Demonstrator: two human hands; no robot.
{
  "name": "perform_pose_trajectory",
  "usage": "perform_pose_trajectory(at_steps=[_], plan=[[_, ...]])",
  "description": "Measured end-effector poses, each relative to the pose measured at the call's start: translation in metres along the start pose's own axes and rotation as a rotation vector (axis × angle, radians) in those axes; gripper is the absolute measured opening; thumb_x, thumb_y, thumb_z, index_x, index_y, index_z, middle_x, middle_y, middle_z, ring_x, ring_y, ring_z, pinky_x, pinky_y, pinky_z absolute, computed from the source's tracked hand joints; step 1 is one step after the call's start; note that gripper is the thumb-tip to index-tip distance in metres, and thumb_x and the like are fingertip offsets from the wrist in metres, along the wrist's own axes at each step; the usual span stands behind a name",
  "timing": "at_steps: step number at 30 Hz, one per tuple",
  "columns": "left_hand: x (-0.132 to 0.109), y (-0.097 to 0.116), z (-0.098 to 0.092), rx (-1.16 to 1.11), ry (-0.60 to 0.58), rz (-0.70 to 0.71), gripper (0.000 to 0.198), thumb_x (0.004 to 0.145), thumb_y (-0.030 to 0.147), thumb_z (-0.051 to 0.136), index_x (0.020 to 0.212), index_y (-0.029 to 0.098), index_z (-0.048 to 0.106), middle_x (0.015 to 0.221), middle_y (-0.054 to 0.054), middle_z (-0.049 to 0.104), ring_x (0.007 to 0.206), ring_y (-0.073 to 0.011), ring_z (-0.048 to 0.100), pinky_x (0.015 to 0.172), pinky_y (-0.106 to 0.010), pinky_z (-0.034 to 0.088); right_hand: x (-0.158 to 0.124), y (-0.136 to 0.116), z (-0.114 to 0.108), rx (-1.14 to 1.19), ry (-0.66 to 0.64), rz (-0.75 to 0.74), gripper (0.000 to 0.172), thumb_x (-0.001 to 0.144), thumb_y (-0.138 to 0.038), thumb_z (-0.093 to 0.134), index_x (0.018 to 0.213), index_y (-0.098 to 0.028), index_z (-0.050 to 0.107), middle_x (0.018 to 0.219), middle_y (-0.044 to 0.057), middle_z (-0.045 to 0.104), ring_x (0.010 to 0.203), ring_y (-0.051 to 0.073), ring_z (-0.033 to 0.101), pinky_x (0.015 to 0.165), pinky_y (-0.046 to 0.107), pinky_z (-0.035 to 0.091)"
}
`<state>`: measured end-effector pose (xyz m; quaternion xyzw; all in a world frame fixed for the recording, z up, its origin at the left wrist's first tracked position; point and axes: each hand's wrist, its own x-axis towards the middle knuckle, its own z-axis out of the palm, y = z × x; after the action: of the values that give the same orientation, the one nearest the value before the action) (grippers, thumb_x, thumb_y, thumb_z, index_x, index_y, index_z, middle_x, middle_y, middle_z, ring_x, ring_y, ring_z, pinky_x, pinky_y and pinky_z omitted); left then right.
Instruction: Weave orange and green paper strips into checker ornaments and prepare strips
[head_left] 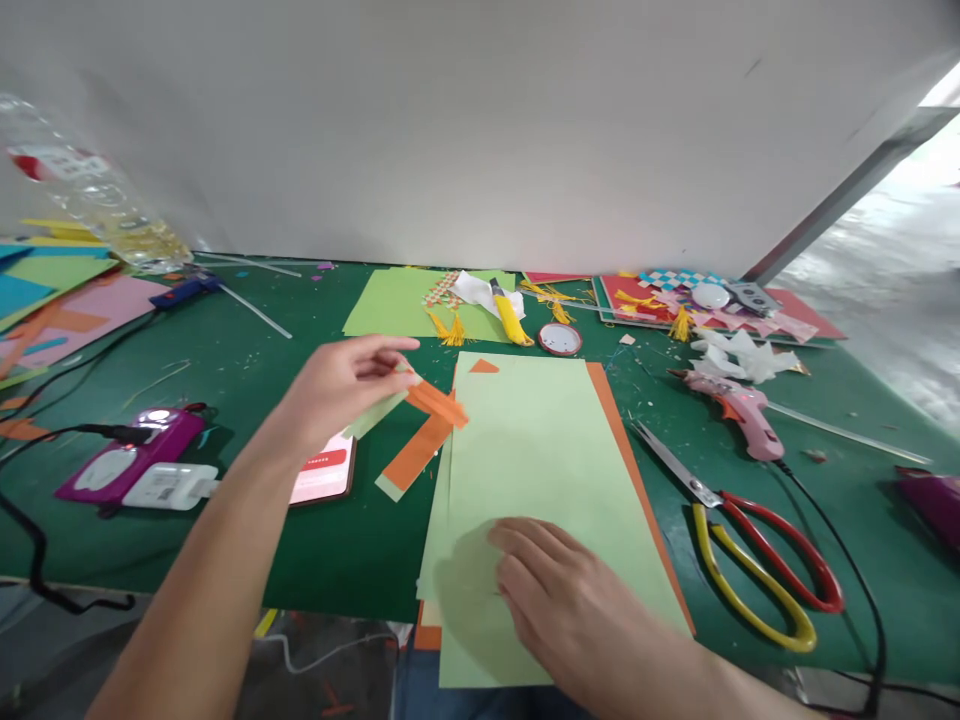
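Some orange paper (439, 402) seems pinched by the left hand (339, 386), left of the green sheet (540, 450) stretching forward under the relaxed right hand (555, 585).

A smooth, pale grey upright wall panel (480, 130) with faint scuffs stands behind a dark green, flat-topped desk (322, 560). At right, a slanting grey edge strip (847, 195) borders the panel; beyond lies a shiny, whitish-grey floor (885, 260) under bright white light. Darker grey floor shows below the desk's near edge.
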<state>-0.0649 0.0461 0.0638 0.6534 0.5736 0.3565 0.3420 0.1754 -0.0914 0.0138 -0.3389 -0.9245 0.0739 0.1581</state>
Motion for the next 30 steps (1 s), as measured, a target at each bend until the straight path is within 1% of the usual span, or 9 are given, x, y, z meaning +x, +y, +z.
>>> perform_pose_trajectory(at_steps=[2,7,9,12,15,18,22,25,30], plan=[[0.0,0.014,0.004,-0.169,0.093,0.053,0.039,0.07,0.032,0.075,0.106,0.02,0.069,0.089,-0.003,0.066,0.086,-0.0166,0.064,0.083,-0.028,0.051,0.017,-0.014,0.003,-0.045,0.004,-0.016,0.014,0.08,-0.007,0.049,0.072,-0.017,0.052,0.071,0.004,0.063,0.063,0.019,0.06,0.051,0.033,0.05],[-0.001,0.043,0.044,-0.382,0.0,0.052,0.031,0.071,0.029,0.075,0.098,0.016,0.07,0.091,-0.004,0.067,0.09,-0.0171,0.062,0.08,-0.027,0.052,0.042,-0.04,0.015,-0.007,0.192,-0.09,0.021,0.082,-0.012,0.049,0.061,-0.019,0.051,0.054,0.0,0.055,0.045,0.015,0.049,0.035,0.028,0.031],[-0.002,0.047,0.06,-0.441,-0.054,0.032,0.028,0.071,0.028,0.075,0.096,0.016,0.07,0.09,-0.004,0.066,0.089,-0.0162,0.062,0.079,-0.025,0.051,0.037,-0.031,0.008,0.052,0.195,-0.085,0.022,0.085,-0.012,0.046,0.065,-0.018,0.055,0.057,0.001,0.058,0.047,0.015,0.052,0.036,0.028,0.034],[-0.001,0.045,0.077,-0.467,-0.143,-0.025,0.026,0.073,0.027,0.073,0.097,0.015,0.068,0.087,-0.003,0.066,0.08,-0.0146,0.064,0.078,-0.027,0.05,0.018,0.002,-0.019,0.19,0.23,0.016,0.028,0.089,-0.007,0.039,0.104,-0.014,0.06,0.081,0.005,0.07,0.066,0.014,0.063,0.055,0.026,0.049],[0.002,0.039,0.09,-0.496,-0.225,-0.049,0.026,0.074,0.028,0.072,0.096,0.016,0.067,0.084,-0.003,0.066,0.078,-0.0148,0.064,0.078,-0.028,0.05,0.0,0.032,-0.045,0.235,0.337,0.219,0.025,0.09,-0.008,0.044,0.105,-0.017,0.061,0.092,0.004,0.072,0.079,0.014,0.066,0.068,0.025,0.051],[0.007,0.029,0.103,-0.491,-0.252,-0.05,0.026,0.073,0.029,0.072,0.096,0.016,0.067,0.085,-0.004,0.066,0.081,-0.0158,0.063,0.079,-0.029,0.049,-0.008,0.042,-0.054,0.413,0.223,0.283,0.026,0.088,-0.007,0.045,0.098,-0.021,0.064,0.086,0.001,0.071,0.072,0.01,0.064,0.066,0.021,0.05],[0.014,0.015,0.115,-0.583,-0.252,-0.13,0.026,0.073,0.028,0.072,0.096,0.017,0.067,0.092,-0.004,0.065,0.082,-0.0141,0.061,0.078,-0.027,0.047,-0.008,0.036,-0.048,0.622,0.0,0.379,0.01,0.083,-0.014,0.056,0.081,-0.021,0.062,0.073,-0.003,0.067,0.058,0.008,0.056,0.056,0.019,0.047],[0.016,0.006,0.12,-0.637,-0.236,-0.196,0.026,0.072,0.029,0.073,0.095,0.018,0.067,0.093,-0.004,0.065,0.081,-0.0135,0.061,0.074,-0.026,0.046,-0.004,0.035,-0.047,0.8,-0.048,0.543,0.006,0.08,-0.018,0.06,0.076,-0.02,0.058,0.068,-0.004,0.066,0.058,0.008,0.055,0.056,0.019,0.046],[0.014,-0.002,0.124,-0.683,-0.24,-0.248,0.027,0.07,0.029,0.074,0.094,0.018,0.067,0.093,-0.004,0.066,0.082,-0.0138,0.062,0.074,-0.026,0.046,0.001,0.034,-0.043,1.043,-0.114,0.646,0.008,0.081,-0.015,0.056,0.075,-0.018,0.06,0.064,-0.002,0.067,0.056,0.007,0.056,0.051,0.016,0.044]])
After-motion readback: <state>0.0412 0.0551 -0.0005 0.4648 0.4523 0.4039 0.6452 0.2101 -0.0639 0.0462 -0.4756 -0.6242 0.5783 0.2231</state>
